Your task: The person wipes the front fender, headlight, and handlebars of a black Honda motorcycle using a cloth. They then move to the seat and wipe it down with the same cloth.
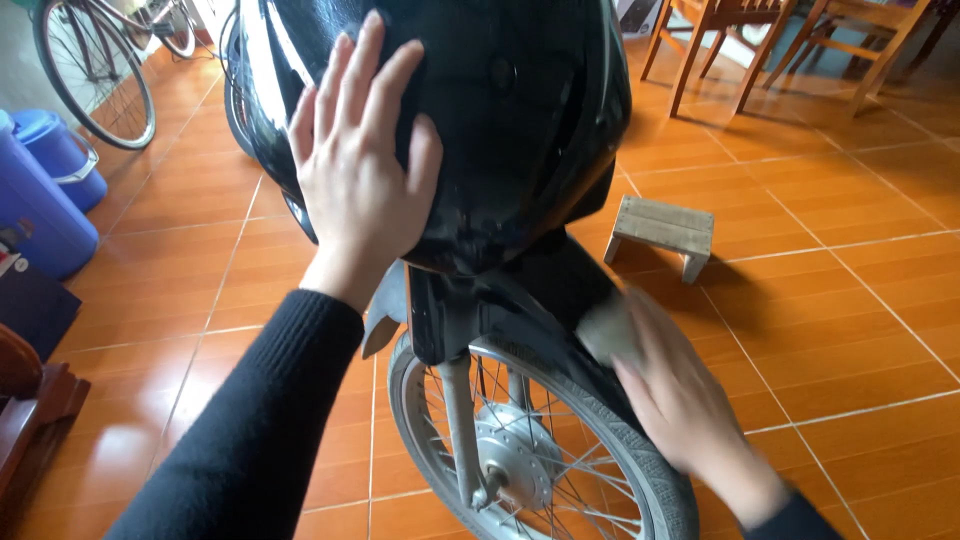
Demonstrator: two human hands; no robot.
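Here, in the head view, we list what lies under our hands. Item: black glossy front cowl (500, 110) of a motorbike, filling the far middle of the scene. Our left hand (362, 160) lies flat on its left side, fingers spread open and pressed to the shiny surface, gripping nothing; a black sleeve (250, 430) runs back toward us. Item: black front mudguard (545, 290), just below the cowl and above the wheel. Our right hand (680, 400), blurred, presses a grey-brown cloth (610, 330) against the right side of this mudguard; the fingers lie along the cloth, but we cannot tell how tightly they close on it. Item: spoked front wheel (530, 460) with grey tyre, nearest to us, at the bottom middle. Item: small wooden stool (662, 232) on the orange tiled floor (850, 300), to the right. Item: wooden chairs (720, 30), far right. Item: bicycle wheel (95, 70), far left. Item: blue plastic containers (45, 190), at the left edge.
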